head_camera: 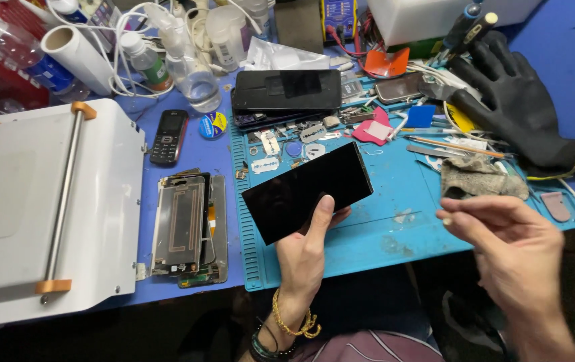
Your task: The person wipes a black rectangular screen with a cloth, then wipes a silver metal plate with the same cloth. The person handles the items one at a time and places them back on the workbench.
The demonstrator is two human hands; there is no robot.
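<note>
The left hand [307, 245] is grasping a black phone panel [307, 191], its grip clenched on the panel's lower long edge with the thumb lying across the glossy face and the fingers hidden underneath. The panel is hovering just above the blue work mat [381, 221] at the front of the surface, tilted so that its long axis is running from lower left up to upper right. The right hand [508, 245] is hanging to the right of the panel, apart from it, with its fingertips pinched together on what seems to be a small pale sliver; it is too small to tell what kind of thing it is. So the panel's upper right end is the part lying nearest to the right hand, while the left hand is the one already carrying it. Beyond the right hand a grey rag [482, 179] and a black glove [515, 100] are resting on the mat. To the left of the panel, an opened phone body [190, 228] is lying beside a white machine [46, 201].
</note>
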